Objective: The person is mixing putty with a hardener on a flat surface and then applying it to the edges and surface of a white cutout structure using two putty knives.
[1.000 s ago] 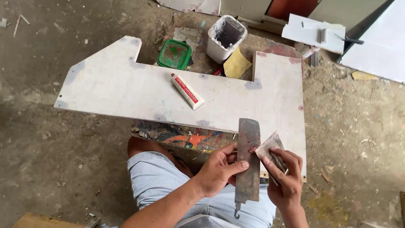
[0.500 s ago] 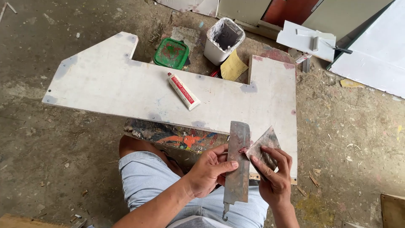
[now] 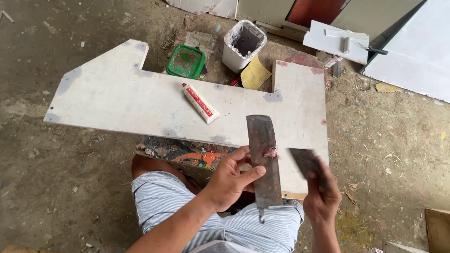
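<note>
My left hand (image 3: 229,180) clasps the long metal blade (image 3: 264,161); my right hand (image 3: 321,197) pinches 1 small scraper (image 3: 304,161), above the white board (image 3: 140,105).

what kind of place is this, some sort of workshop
Probably a rough woodworking or finishing workshop. A cut white board lies over a dusty concrete floor, with a filler tube on it and a putty-caked tub behind. The left hand holds a smeared metal scraper blade.

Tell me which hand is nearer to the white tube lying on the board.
Left. The left hand, holding the long metal blade, sits just below and right of the white tube. The right hand, gripping a small scraper, is farther right.
</note>
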